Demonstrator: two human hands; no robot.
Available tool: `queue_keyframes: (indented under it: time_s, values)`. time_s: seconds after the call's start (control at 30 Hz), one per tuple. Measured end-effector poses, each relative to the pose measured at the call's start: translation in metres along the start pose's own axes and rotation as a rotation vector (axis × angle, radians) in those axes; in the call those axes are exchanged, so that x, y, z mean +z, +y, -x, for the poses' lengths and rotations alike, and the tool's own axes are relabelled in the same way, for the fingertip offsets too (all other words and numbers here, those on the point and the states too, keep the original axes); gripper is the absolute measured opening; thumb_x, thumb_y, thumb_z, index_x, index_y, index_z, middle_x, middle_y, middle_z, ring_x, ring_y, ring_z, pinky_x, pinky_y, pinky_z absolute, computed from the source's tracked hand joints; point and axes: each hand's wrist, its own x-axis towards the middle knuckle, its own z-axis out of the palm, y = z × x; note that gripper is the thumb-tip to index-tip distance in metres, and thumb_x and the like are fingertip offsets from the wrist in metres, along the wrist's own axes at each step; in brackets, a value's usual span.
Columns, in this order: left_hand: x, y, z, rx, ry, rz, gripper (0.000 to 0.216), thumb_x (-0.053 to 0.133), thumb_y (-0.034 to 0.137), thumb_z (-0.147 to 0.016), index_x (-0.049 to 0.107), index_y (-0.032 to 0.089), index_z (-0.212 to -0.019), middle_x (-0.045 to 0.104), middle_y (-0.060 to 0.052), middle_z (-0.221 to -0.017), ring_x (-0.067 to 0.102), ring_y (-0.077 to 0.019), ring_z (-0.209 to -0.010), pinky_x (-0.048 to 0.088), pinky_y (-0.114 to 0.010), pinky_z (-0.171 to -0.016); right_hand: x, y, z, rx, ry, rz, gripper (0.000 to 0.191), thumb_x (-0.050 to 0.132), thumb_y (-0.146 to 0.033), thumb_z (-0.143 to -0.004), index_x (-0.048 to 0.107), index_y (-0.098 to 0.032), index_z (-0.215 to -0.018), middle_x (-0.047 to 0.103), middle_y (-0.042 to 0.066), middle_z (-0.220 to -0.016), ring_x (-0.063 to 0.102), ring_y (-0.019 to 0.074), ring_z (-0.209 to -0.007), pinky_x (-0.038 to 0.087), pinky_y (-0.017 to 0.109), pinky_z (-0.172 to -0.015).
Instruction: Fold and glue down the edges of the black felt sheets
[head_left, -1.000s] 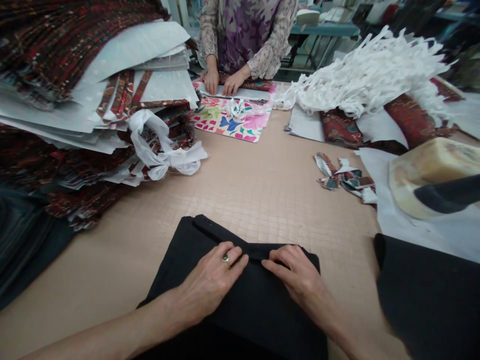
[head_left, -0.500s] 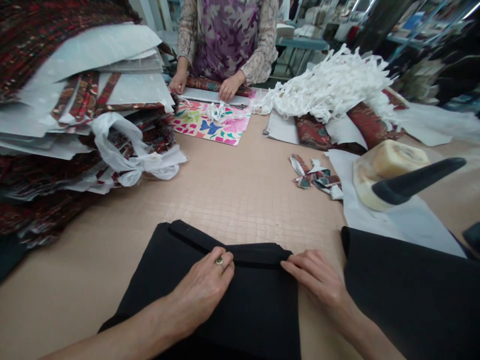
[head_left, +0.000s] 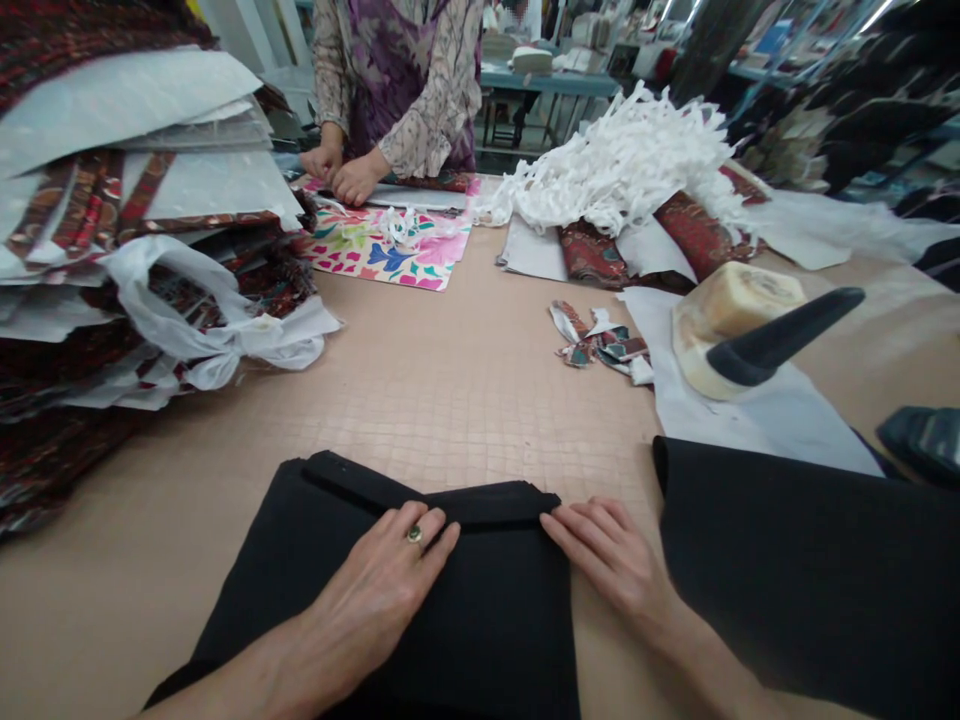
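Observation:
A black fabric piece [head_left: 495,600] lies on the table in front of me, its far edge folded over toward me in a narrow strip [head_left: 495,503]. My left hand [head_left: 397,570], wearing a ring, has its fingers closed together on the middle of that fold. At the fold's right end, my right hand [head_left: 611,560] pinches the corner between thumb and fingers. Both my thumbs are close to the strip's near edge. The fabric's lower part runs under my left forearm and out of view.
Left stands a tall stack of patterned and white pieces [head_left: 217,190], tied with white cloth. A pot with a black-handled brush [head_left: 739,330] rests on white paper at right, beside more black fabric [head_left: 810,570]. Scraps [head_left: 600,340] lie midtable. Across the table, a co-worker's hands [head_left: 356,178] handle material.
My view has shifted a little to the right. My hands stay at the same places on the fold, the left fingers slightly less curled. The co-worker's hands have come closer together.

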Motion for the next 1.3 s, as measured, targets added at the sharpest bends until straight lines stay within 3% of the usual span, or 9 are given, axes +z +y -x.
queue_keyframes:
  time_s: [0.13, 0.27, 0.37, 0.63, 0.83, 0.97, 1.13, 1.3]
  values:
    - [-0.006, 0.006, -0.009, 0.036, 0.002, -0.004, 0.047, 0.039, -0.001, -0.077, 0.044, 0.008, -0.123, 0.052, -0.015, -0.112, 0.044, -0.0273, -0.103, 0.044, -0.043, -0.085, 0.002, -0.001, 0.0, 0.008, 0.011, 0.014, 0.032, 0.032, -0.006, -0.09, 0.056, -0.01, -0.111, 0.065, 0.009, -0.094, 0.056, 0.0179, -0.086, 0.042, 0.036, -0.076]
    - [-0.007, 0.022, -0.028, 0.121, 0.013, 0.055, 0.052, 0.037, -0.001, -0.08, 0.032, 0.009, -0.131, 0.047, -0.014, -0.12, 0.043, -0.0243, -0.104, 0.042, -0.038, -0.089, 0.003, -0.002, -0.002, 0.004, 0.03, 0.028, 0.031, 0.033, -0.008, -0.091, 0.057, -0.011, -0.11, 0.065, 0.008, -0.093, 0.057, 0.018, -0.086, 0.042, 0.036, -0.077]
    - [-0.002, 0.03, -0.041, 0.129, -0.055, 0.059, 0.053, 0.039, 0.001, -0.08, 0.03, 0.009, -0.132, 0.048, -0.013, -0.119, 0.043, -0.0244, -0.102, 0.043, -0.038, -0.089, 0.002, -0.001, -0.002, 0.015, 0.068, 0.016, 0.03, 0.032, -0.009, -0.091, 0.056, -0.011, -0.11, 0.065, 0.009, -0.092, 0.057, 0.0181, -0.086, 0.043, 0.035, -0.075]
    - [-0.009, 0.028, -0.056, 0.126, -0.105, 0.033, 0.057, 0.039, -0.002, -0.077, 0.034, 0.014, -0.131, 0.049, -0.012, -0.113, 0.046, -0.0256, -0.101, 0.043, -0.041, -0.087, 0.007, 0.007, 0.01, 0.072, 0.113, -0.001, 0.027, 0.042, -0.004, -0.086, 0.056, -0.009, -0.108, 0.065, 0.013, -0.09, 0.056, 0.0201, -0.083, 0.043, 0.037, -0.071]
    - [-0.015, 0.036, -0.076, -0.021, -0.069, 0.14, 0.026, 0.038, 0.006, -0.086, 0.053, 0.017, -0.105, 0.051, -0.006, -0.094, 0.052, -0.0179, -0.079, 0.047, -0.03, -0.07, 0.007, -0.004, 0.022, 0.399, 0.207, -0.094, 0.034, 0.042, -0.003, -0.084, 0.056, -0.019, -0.111, 0.063, 0.007, -0.093, 0.056, 0.0181, -0.085, 0.045, 0.036, -0.073]
    - [-0.014, 0.043, -0.088, -0.145, -0.073, 0.243, 0.01, 0.044, 0.012, -0.087, 0.052, 0.017, -0.091, 0.052, -0.004, -0.09, 0.051, -0.0173, -0.077, 0.045, -0.029, -0.069, 0.005, -0.015, 0.022, 0.611, 0.283, -0.232, 0.031, 0.043, -0.007, -0.085, 0.057, -0.023, -0.108, 0.063, 0.005, -0.093, 0.058, 0.0171, -0.087, 0.048, 0.035, -0.076]
    - [-0.013, 0.043, -0.092, -0.235, -0.016, 0.393, 0.01, 0.051, 0.008, -0.078, 0.049, 0.018, -0.079, 0.053, -0.001, -0.082, 0.048, -0.0172, -0.078, 0.039, -0.028, -0.068, 0.0, -0.026, 0.015, 0.841, 0.274, -0.438, 0.023, 0.047, -0.019, -0.085, 0.058, -0.022, -0.105, 0.062, 0.005, -0.1, 0.057, 0.0173, -0.094, 0.049, 0.034, -0.082]
    - [-0.016, 0.043, -0.089, -0.229, 0.023, 0.528, 0.01, 0.055, 0.01, -0.075, 0.049, 0.018, -0.076, 0.053, 0.002, -0.076, 0.048, -0.0154, -0.072, 0.036, -0.027, -0.066, -0.011, -0.039, 0.008, 0.98, 0.224, -0.618, 0.051, 0.062, -0.024, -0.074, 0.046, -0.026, -0.122, 0.059, 0.003, -0.113, 0.056, 0.0167, -0.097, 0.048, 0.032, -0.084]
